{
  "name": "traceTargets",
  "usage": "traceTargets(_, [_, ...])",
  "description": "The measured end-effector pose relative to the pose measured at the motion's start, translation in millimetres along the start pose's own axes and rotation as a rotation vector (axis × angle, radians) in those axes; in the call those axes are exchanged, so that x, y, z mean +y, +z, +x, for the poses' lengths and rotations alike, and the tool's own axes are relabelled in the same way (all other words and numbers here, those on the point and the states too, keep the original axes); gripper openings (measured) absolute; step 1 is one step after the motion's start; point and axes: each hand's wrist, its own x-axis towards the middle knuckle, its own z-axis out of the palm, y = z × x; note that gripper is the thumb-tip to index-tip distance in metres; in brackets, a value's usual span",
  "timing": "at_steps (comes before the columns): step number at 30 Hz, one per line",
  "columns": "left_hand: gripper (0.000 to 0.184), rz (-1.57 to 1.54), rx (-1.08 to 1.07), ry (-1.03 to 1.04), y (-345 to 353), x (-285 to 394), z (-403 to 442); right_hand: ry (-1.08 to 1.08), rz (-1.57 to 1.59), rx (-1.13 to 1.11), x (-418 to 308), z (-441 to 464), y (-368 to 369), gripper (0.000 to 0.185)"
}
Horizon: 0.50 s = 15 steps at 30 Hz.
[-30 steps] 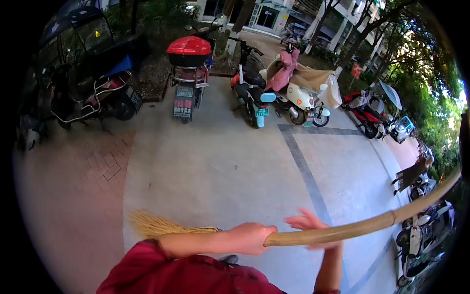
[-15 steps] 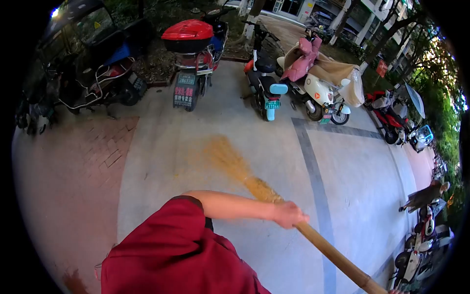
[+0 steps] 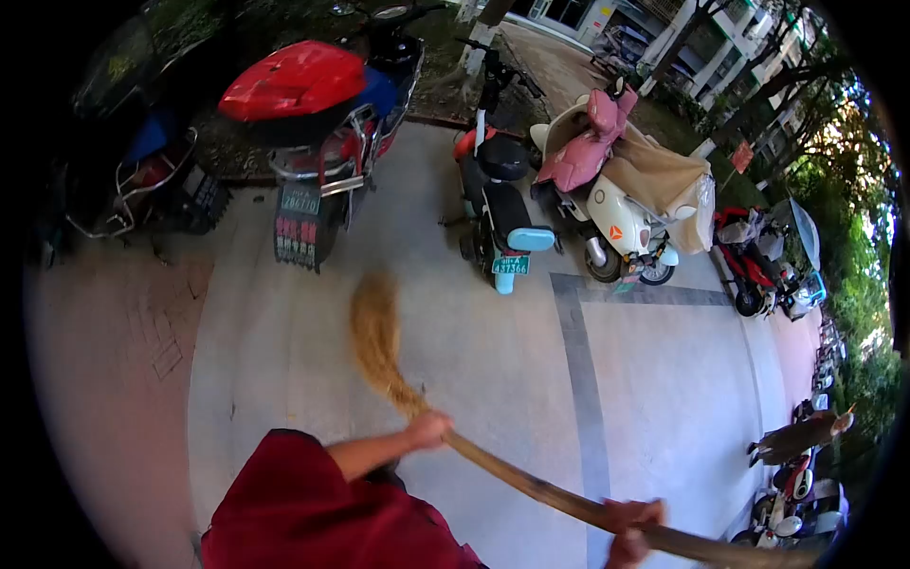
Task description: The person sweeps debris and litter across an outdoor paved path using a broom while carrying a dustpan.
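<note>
A long-handled broom [image 3: 374, 337] with straw-coloured bristles slants across the head view. Its bristle end is over the grey pavement at centre left, and its wooden handle [image 3: 531, 486] runs down to the lower right. Close to the bristles, my left hand [image 3: 431, 429] is wrapped round the lower handle, the arm reaching out of a dark red sleeve [image 3: 294, 493]. Farther up the handle, my right hand [image 3: 635, 531] grips it near the bottom edge, somewhat blurred. Whether the bristles touch the ground I cannot tell.
A scooter with a red top box [image 3: 294, 81] stands ahead of the broom. Beside it are a small black-and-blue scooter [image 3: 502, 204] and a pink-and-white scooter [image 3: 607, 180]. A person [image 3: 801, 438] walks at the right near more parked scooters. Reddish brick paving [image 3: 123, 379] lies left.
The bristles have swung left and now point more straight ahead. My left hand has moved left and slightly down with the broom. My right hand has come into fuller view; the parked scooters look nearer.
</note>
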Motion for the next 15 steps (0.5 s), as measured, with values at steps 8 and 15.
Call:
traceTargets(8, [0.01, -0.171, -0.019, 0.45, -98.3, 128.5, 197.9, -0.494, 0.95, 0.274, -137.6, 163.7, -89.0, 0.026])
traceTargets(15, [0.016, -0.049, 0.231, 0.566, -146.0, 27.3, 401.5, -0.805, 0.717, -0.051, -68.8, 319.1, -77.3, 0.026])
